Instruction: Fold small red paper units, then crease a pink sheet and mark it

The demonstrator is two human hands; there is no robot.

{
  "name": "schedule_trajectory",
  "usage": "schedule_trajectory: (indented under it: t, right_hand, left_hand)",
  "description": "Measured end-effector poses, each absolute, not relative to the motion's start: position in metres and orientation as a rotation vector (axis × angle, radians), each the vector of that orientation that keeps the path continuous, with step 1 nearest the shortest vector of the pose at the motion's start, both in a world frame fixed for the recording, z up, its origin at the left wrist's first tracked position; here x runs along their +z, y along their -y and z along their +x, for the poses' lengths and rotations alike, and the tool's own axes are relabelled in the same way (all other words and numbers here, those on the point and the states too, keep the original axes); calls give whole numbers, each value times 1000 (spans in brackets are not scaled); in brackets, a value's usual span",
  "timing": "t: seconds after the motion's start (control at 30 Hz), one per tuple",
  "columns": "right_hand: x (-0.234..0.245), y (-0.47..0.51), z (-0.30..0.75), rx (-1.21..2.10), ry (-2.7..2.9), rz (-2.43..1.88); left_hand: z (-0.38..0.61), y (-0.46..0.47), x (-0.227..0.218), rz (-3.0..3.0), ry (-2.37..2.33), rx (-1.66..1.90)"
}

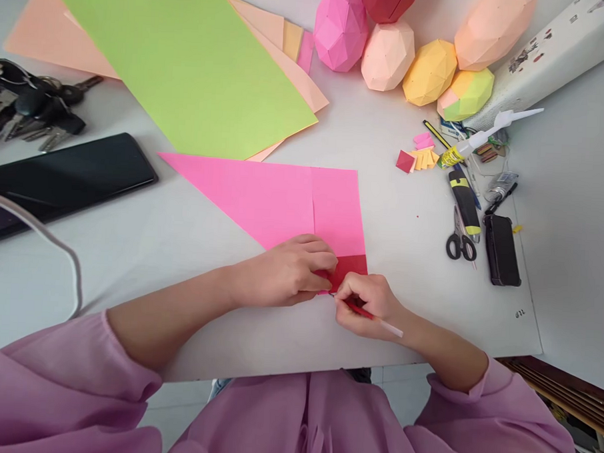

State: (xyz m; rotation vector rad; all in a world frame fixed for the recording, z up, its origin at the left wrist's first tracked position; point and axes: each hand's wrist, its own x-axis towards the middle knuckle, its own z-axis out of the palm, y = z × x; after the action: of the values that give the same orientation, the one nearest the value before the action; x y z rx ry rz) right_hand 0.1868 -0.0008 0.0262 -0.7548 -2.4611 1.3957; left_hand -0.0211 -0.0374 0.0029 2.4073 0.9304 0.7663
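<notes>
A bright pink paper sheet (263, 191) with a slanted left edge and a crease lies in front of me. On its near right corner is a piece of red paper (353, 269). My left hand (295, 269) bends its fingers onto the red paper and presses it against the pink sheet, covering part of both. Pinched in my right hand (366, 303) is a slim red pen (361, 310) with a whitish rear end. Its dark tip meets the near edge of the papers, close to my left fingertips.
Green paper (198, 75) tops a stack at the back left. Keys (37, 105) and a black phone (68, 183) lie left, beside a white cable (56, 242). Several faceted paper shapes (340, 31) stand behind. Scissors (461, 243), a cutter (464, 200) and a glue bottle (468, 150) lie right.
</notes>
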Motion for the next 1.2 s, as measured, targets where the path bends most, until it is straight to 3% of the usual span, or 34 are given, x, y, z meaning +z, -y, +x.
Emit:
schedule_trajectory:
  t: [0.93,1.1,1.2]
  right_hand:
    - [26,2,188,1423,2452,-764]
    - [24,-11,190,1752,2108,-894]
    - [16,-31,194,1667,1830,-863]
  left_hand:
    - [-21,37,2,2351,-927,812]
    - [-23,35,-1,2290,-908,813]
    - [-24,35,-1,2085,-871,942]
